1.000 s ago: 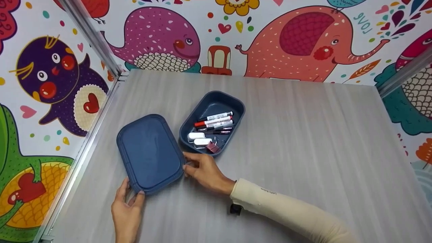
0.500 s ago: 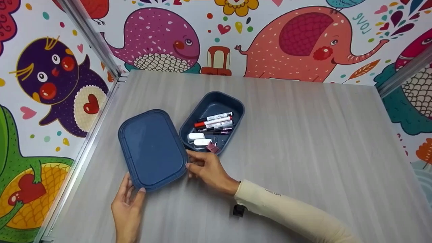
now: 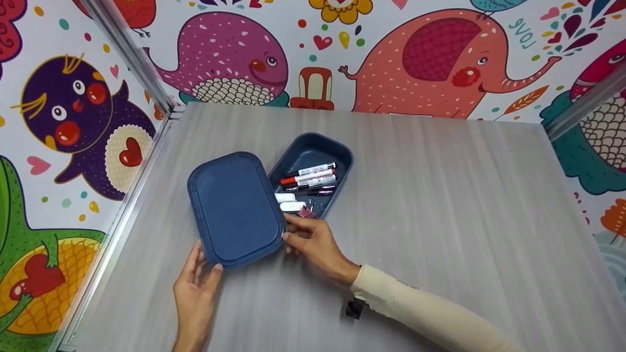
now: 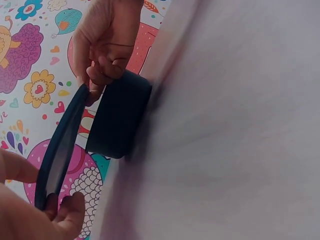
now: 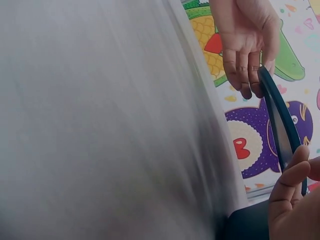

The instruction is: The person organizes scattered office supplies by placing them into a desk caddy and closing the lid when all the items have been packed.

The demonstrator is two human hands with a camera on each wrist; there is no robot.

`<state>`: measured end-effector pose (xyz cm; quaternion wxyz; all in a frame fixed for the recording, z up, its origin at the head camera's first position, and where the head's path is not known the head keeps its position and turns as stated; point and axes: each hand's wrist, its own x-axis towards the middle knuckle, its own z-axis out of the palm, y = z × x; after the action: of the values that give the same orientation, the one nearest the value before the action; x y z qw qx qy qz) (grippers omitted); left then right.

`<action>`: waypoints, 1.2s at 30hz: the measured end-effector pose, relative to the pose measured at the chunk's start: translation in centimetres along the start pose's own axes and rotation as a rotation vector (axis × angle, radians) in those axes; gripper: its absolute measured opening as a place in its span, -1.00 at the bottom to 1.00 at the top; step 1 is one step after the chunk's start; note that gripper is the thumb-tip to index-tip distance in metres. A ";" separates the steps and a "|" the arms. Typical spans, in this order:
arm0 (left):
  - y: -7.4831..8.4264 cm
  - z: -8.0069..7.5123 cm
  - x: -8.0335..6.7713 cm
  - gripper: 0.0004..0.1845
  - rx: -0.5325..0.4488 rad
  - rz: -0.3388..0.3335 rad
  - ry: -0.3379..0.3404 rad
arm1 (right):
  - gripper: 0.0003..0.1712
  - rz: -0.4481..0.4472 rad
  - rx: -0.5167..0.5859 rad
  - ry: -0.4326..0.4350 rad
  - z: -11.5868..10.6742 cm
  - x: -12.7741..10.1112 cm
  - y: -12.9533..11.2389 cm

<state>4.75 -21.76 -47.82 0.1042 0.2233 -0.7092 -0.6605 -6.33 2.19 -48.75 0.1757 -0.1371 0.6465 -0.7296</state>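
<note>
Head view: lid [image 3: 237, 210] over box [image 3: 337, 149], erasers [image 3: 292, 207] half hidden

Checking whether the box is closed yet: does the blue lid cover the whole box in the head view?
No: the lid overlaps only the left edge of the box, so the markers still show inside.

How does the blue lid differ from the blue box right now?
The flat blue plastic lid is held off the table, left hand and right hand gripping opposite edges; the deep blue plastic box rests on the table, untouched. The lid carries nothing; the box holds markers. Both are dark blue rounded rectangles.
</note>
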 end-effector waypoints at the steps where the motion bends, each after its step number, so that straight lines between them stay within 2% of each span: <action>1: 0.0 0.2 0.1 -0.20 -0.003 0.003 -0.008 | -0.37 0.003 0.005 0.008 -0.2 -0.1 0.0; 10: 0.6 1.4 0.6 -0.21 0.005 0.050 -0.082 | -0.37 -0.005 0.044 0.071 -1.7 -0.9 -0.2; 17: 1.1 3.0 1.0 -0.22 0.013 0.090 -0.104 | -0.37 -0.032 -0.002 0.105 -3.3 -1.3 -0.6; 27: 1.3 4.7 1.5 -0.22 0.021 0.141 -0.169 | -0.38 -0.050 0.019 0.159 -5.1 -2.0 -0.6; 36: 1.4 6.0 1.7 -0.24 0.014 0.166 -0.195 | -0.39 -0.059 0.013 0.195 -6.2 -2.7 -0.6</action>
<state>0.36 -17.17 -47.31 0.0879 0.0993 -0.7365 -0.6633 -6.58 8.97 -48.84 0.0913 -0.0836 0.6512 -0.7487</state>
